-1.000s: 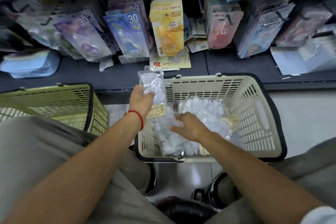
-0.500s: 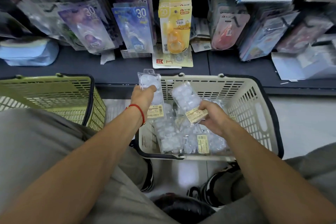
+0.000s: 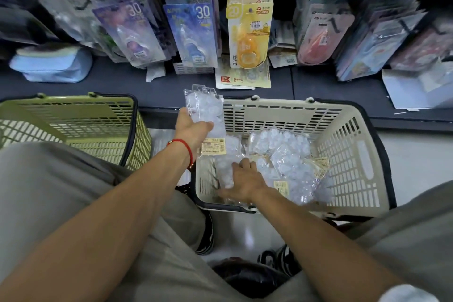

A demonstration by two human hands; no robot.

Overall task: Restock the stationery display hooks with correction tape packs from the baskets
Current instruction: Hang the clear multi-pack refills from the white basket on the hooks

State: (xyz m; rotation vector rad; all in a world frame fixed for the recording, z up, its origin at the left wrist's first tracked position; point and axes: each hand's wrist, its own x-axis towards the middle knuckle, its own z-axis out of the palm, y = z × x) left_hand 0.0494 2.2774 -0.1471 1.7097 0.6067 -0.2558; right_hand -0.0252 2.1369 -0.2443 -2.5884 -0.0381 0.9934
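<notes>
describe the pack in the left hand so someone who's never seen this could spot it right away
Start at the beige basket on the floor below the shelf. At its far-left corner the left hand holds one clear pack of white pieces upright. Unlike the packs lying heaped in the basket, it is raised above the rim with its hang tab on top.

Your left hand [image 3: 193, 127] grips a clear, glossy plastic pack [image 3: 204, 115] with a matt paper label. The beige basket [image 3: 348, 154] and green basket [image 3: 73, 117] are both slotted, matt plastic. The shelf [image 3: 122, 91] looks smooth, dark and matt. The hanging yellow card [image 3: 248, 29] looks like shiny plastic-fronted paper.
</notes>
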